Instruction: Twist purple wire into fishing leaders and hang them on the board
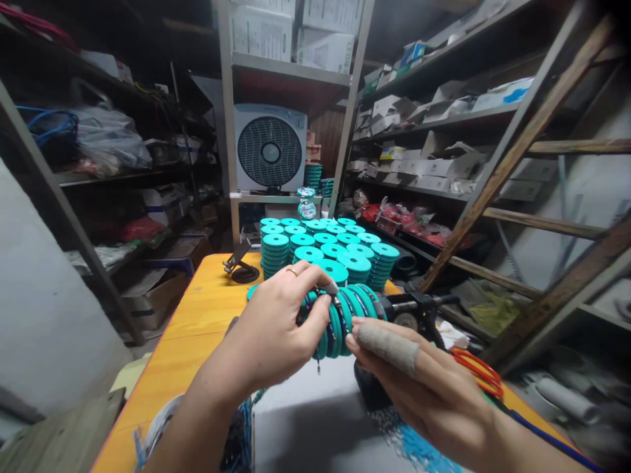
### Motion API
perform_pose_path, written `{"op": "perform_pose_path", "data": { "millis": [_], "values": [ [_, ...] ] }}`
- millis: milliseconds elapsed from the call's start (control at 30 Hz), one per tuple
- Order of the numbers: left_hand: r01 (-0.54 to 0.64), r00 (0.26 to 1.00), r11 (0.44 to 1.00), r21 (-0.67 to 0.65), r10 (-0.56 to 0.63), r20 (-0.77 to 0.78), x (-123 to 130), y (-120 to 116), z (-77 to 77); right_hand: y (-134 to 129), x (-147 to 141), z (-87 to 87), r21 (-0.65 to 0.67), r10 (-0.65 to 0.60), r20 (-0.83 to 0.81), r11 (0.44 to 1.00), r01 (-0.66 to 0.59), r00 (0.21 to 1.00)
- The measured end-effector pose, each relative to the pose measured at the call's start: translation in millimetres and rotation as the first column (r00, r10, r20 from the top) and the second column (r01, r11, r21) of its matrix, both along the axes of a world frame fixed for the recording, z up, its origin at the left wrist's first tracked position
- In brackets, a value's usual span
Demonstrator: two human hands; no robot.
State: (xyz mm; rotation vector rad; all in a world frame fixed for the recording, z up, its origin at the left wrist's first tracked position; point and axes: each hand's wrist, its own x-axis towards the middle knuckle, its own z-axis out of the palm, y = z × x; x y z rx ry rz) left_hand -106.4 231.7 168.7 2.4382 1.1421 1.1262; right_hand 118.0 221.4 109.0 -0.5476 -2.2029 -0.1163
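A row of teal spools, wound with dark line, sits side by side on a black shaft device. My left hand reaches over the row's left end, its thumb and forefinger closed on a spool near a small metal piece on the line. A ring is on one of its fingers. At the row's front right, my right hand has its fingertips pinched together against the spools; what lies between them is too small to make out. One right finger wears a grey wrap. A short line end hangs below the row.
Stacks of teal spools stand behind on the yellow table, beside a black phone stand. Orange-handled scissors lie right, blue strands in front. A box fan stands on the rear shelf; a wooden ladder leans right.
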Motion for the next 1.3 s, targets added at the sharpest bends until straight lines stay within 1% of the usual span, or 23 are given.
{"op": "perform_pose_path", "data": {
  "millis": [67,100,167,233,300,333,400,467,533,600,667,733,800,867,933,1000,1133,1300],
  "values": [
    [0.003,1.000,1.000,0.006,-0.003,0.004,0.5,1.1,0.2,1.3,-2.2,0.9,0.006,0.059,0.042,0.998,-0.059,0.997],
    [0.002,1.000,1.000,0.007,-0.002,0.005,0.7,1.5,0.4,1.5,-3.1,1.5,0.009,0.064,0.050,0.998,-0.064,0.997],
    [0.004,1.000,1.000,0.005,-0.004,0.008,0.8,1.8,0.6,-0.2,-3.2,2.9,0.069,0.033,0.078,0.997,-0.039,0.996],
    [0.010,1.000,1.000,-0.001,-0.010,0.015,0.5,1.4,0.9,-6.5,0.3,4.1,0.174,-0.019,0.143,0.985,-0.006,0.990],
    [0.018,1.000,1.000,-0.008,-0.018,0.020,0.1,0.9,1.2,-17.7,8.1,3.1,0.285,-0.108,0.172,0.957,0.056,0.979],
    [0.018,1.000,1.000,-0.008,-0.018,0.021,-0.2,0.7,1.3,-24.5,13.3,1.0,0.319,-0.152,0.174,0.944,0.090,0.973],
    [0.014,1.000,1.000,-0.006,-0.014,0.019,-0.5,0.8,1.4,-38.0,25.2,-6.9,0.355,-0.224,0.182,0.923,0.148,0.957],
    [0.005,1.000,1.000,-0.003,-0.005,0.014,-0.7,1.0,1.7,-48.5,37.8,-19.5,0.353,-0.275,0.169,0.913,0.202,0.947],
    [0.001,1.000,1.000,-0.004,-0.001,0.005,-0.7,0.8,2.2,-54.8,50.3,-34.4,0.297,-0.312,0.116,0.917,0.266,0.943],
    [0.005,1.000,1.000,-0.017,-0.005,-0.010,-0.7,-0.2,3.0,-58.8,62.6,-47.3,0.196,-0.354,0.072,0.922,0.335,0.932],
    [0.010,1.000,1.000,-0.029,-0.010,-0.028,-0.7,-1.1,3.7,-64.2,74.9,-55.4,0.079,-0.418,0.052,0.907,0.413,0.907],
    [0.005,0.999,1.000,-0.031,-0.006,-0.039,-0.5,-0.9,3.8,-72.8,86.2,-58.3,-0.037,-0.482,0.048,0.874,0.484,0.875],
    [-0.011,1.000,0.999,-0.034,0.010,-0.030,-0.2,0.9,3.0,-83.4,94.6,-58.5,-0.154,-0.521,0.081,0.836,0.527,0.850],
    [-0.041,0.999,0.998,-0.057,0.039,-0.035,0.3,2.8,2.1,-93.4,97.7,-59.1,-0.259,-0.517,0.146,0.803,0.537,0.844],
    [-0.071,0.996,0.993,-0.089,0.066,-0.053,1.0,3.3,1.6,-100.2,94.9,-62.2,-0.346,-0.484,0.202,0.778,0.525,0.851],
    [-0.089,0.994,0.990,-0.111,0.081,-0.067,2.0,2.5,1.9,-102.3,87.9,-67.5,-0.400,-0.448,0.213,0.771,0.496,0.868],
    [-0.099,0.994,0.988,-0.120,0.092,-0.066,4.3,1.2,3.3,-94.3,71.3,-79.1,-0.416,-0.435,0.183,0.778,0.471,0.881],
    [-0.088,0.995,0.989,-0.120,0.081,-0.065,3.6,2.3,3.1,-81.9,60.7,-91.9,-0.460,-0.505,0.167,0.720,0.520,0.847]
  ]
}}
